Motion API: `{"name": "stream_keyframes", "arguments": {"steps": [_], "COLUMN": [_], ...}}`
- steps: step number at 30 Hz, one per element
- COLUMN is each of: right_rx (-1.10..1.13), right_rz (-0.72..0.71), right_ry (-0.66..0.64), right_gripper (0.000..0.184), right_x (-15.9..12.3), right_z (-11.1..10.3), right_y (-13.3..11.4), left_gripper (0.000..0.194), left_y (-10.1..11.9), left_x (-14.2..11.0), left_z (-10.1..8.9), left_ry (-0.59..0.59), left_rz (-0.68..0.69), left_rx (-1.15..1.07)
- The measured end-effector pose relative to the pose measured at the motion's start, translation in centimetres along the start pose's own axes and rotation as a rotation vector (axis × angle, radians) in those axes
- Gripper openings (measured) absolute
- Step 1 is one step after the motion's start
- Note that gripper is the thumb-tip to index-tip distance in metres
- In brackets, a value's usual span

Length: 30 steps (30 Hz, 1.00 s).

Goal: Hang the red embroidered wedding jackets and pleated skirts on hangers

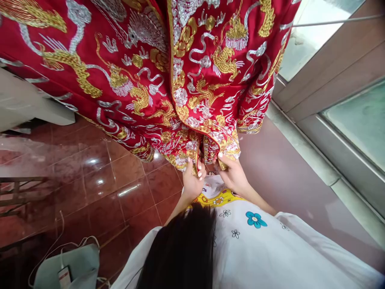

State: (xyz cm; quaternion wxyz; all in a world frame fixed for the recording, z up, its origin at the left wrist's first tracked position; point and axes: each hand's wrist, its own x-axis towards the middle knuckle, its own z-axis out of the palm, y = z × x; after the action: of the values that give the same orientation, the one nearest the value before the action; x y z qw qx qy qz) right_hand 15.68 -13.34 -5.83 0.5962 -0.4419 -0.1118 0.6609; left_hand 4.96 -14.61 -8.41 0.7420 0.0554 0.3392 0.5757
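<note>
A red garment [144, 64] with heavy gold and silver embroidery hangs in front of me and fills the upper view. Its front opening runs down the middle to the hem. My left hand [194, 178] pinches the hem edge on the left side of the opening, fingers closed on the cloth. My right hand [231, 172] grips the hem on the right side, thumb on top. Both hands sit close together just below the hem, above my white flower-printed shirt [255, 241].
Glossy red-brown floor tiles [120, 184] spread out at the left. A grey bag [72, 267] with a white cable lies at the bottom left. A window frame and sill [325, 120] run along the right. Dark furniture [18, 192] stands at the left edge.
</note>
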Motion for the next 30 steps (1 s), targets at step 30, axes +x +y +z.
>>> {"name": "stream_keyframes", "arguments": {"steps": [30], "right_rx": [-0.03], "right_rz": [-0.013], "right_ry": [-0.005], "right_gripper": [0.041], "right_x": [1.5], "right_z": [-1.9], "right_y": [2.0], "left_gripper": [0.035], "left_y": [0.3], "left_x": [0.5], "left_z": [-0.5], "left_ry": [-0.145], "left_rz": [0.048], "left_rx": [0.017]}}
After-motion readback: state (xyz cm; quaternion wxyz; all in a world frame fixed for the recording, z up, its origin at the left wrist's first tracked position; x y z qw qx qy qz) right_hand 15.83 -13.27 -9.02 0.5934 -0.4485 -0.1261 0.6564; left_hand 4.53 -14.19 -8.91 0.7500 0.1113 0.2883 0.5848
